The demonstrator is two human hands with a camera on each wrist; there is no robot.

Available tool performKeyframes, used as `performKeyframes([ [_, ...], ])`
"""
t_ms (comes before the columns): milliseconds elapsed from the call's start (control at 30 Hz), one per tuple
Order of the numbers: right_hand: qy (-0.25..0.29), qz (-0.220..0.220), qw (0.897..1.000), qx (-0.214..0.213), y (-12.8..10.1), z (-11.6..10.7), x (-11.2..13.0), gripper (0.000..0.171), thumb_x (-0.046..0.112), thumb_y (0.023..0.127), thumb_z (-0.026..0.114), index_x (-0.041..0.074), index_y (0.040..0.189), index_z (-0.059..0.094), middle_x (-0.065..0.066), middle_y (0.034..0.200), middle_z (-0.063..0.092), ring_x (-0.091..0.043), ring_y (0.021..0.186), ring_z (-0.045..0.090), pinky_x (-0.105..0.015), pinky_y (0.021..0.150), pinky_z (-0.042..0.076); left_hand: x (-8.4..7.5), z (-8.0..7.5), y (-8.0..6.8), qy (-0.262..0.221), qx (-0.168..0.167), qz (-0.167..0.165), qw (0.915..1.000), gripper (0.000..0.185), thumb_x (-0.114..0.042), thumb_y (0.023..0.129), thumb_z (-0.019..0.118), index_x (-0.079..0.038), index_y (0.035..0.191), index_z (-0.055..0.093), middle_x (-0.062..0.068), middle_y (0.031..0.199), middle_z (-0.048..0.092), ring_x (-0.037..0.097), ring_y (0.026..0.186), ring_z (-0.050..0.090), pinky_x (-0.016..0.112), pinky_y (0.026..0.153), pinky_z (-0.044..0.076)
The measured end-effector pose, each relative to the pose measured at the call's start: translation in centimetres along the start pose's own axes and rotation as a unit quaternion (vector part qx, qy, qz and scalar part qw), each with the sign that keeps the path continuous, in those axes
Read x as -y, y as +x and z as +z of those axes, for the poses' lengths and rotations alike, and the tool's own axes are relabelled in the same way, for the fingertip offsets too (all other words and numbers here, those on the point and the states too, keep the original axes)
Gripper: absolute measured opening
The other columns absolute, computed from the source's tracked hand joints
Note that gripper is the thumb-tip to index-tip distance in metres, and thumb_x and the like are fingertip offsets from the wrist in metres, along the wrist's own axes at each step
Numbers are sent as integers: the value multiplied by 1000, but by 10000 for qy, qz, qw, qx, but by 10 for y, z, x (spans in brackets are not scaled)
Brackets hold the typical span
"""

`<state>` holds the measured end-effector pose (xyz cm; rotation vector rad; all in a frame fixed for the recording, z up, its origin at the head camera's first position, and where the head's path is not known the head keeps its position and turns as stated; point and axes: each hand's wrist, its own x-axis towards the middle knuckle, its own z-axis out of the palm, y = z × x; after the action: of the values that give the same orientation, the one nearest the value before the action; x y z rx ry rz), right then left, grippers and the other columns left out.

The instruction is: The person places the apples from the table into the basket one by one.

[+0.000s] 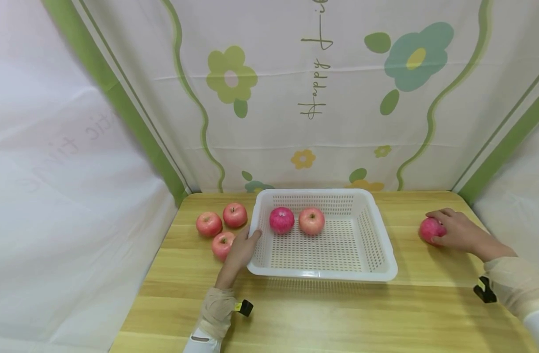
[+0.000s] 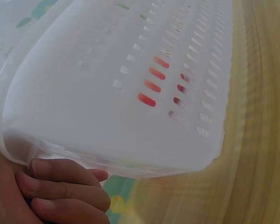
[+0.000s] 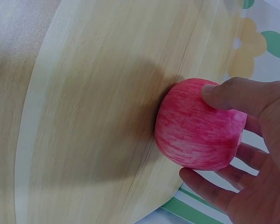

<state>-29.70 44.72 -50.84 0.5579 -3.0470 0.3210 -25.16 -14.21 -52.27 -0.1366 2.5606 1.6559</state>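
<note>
My left hand (image 1: 243,250) grips the left rim of a white plastic basket (image 1: 331,275), its fingers curled at the edge in the left wrist view. Inside the basket lie a deep pink apple (image 1: 281,220) and a paler red apple (image 1: 311,221), side by side toward the back left. At the table's right side, my right hand (image 1: 461,233) holds another deep pink apple (image 3: 198,126). In the right wrist view the thumb lies over one side of that apple and the fingers curve around the other.
Three pale red apples sit left of the basket: a front one (image 1: 223,245), a left one (image 1: 208,224) and a back one (image 1: 235,215). The wooden table (image 1: 305,318) ends at a flower-printed fabric wall (image 1: 269,122), with fabric on both sides too.
</note>
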Motion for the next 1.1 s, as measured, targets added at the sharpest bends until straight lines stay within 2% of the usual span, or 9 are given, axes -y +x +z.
performKeyframes([
  [1100,-14,-147,9996,-243,-1,4,-4,69,22,78,91,-10,131,60,-44,126,56,-61,106,59,-73,86,51,-1,0,-1,-69,19,39,10000,51,-39,110,50,-10,151,56,25,125,71,34,101,76,46,80,65],
])
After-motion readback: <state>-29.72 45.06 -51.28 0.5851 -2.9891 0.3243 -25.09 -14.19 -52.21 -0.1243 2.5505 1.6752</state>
